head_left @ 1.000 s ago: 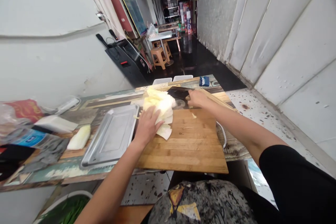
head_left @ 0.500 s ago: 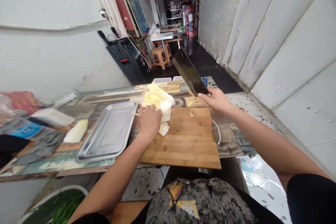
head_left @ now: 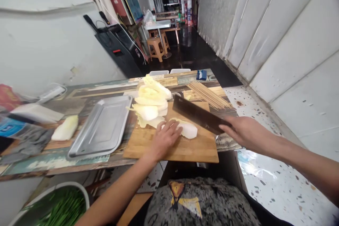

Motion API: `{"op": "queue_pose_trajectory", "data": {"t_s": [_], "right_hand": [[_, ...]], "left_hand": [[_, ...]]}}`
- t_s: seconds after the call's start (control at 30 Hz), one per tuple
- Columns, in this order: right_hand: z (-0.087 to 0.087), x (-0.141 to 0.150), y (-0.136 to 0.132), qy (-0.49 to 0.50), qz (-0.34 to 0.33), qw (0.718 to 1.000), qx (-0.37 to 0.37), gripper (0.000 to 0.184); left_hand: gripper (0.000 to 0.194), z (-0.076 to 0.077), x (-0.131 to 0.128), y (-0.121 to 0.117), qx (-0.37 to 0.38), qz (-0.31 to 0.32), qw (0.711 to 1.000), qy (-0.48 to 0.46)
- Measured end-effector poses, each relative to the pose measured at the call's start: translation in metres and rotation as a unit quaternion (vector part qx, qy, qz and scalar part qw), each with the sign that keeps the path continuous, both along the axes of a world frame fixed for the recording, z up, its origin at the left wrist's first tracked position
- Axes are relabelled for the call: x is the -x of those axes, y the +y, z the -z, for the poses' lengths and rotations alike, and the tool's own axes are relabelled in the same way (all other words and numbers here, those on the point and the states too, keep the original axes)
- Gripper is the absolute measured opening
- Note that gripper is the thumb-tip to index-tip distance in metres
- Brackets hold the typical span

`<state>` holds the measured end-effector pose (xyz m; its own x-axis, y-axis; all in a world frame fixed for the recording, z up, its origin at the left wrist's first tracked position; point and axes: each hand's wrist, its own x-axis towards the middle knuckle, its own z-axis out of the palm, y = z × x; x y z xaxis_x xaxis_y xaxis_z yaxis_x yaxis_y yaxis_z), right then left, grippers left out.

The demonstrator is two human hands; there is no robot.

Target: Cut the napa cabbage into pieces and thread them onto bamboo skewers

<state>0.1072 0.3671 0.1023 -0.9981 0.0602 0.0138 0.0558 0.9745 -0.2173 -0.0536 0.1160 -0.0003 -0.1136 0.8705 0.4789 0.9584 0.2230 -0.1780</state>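
My right hand (head_left: pixel 239 130) is closed round the handle of a dark cleaver (head_left: pixel 198 113), its broad blade slanting up to the left over the right part of the wooden cutting board (head_left: pixel 196 150). On the board, my left hand (head_left: pixel 167 137) presses its bent fingers on a pale napa cabbage leaf (head_left: pixel 188 129), whose white end sticks out to the right toward the blade. Behind my left hand lies a pile of yellow-white cabbage leaves (head_left: pixel 152 100), partly on the board's far left corner.
A metal tray (head_left: pixel 99 127) lies left of the board, with a cabbage piece (head_left: pixel 65 128) beyond it. Bamboo skewers (head_left: pixel 209 95) and a small blue box (head_left: pixel 201 75) lie at the far right. A bowl of green vegetables (head_left: pixel 62 208) stands low at left.
My left hand has moved from the leaf pile to the board's middle with a leaf now under it. The cleaver has come down and nearer, from raised to low over the board.
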Motion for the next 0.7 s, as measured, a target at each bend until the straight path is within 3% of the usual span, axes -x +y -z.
{"op": "queue_pose_trajectory", "data": {"t_s": [0.2, 0.7], "right_hand": [[0.002, -0.001, -0.022, -0.097, -0.006, 0.993, -0.068, 0.022], [0.002, 0.023, -0.023, -0.136, -0.038, 0.987, -0.073, 0.020]], "left_hand": [[0.025, 0.008, -0.028, 0.004, -0.055, 0.011, 0.997, -0.045], [0.021, 0.014, -0.028, 0.011, -0.049, 0.011, 0.992, -0.119]]}}
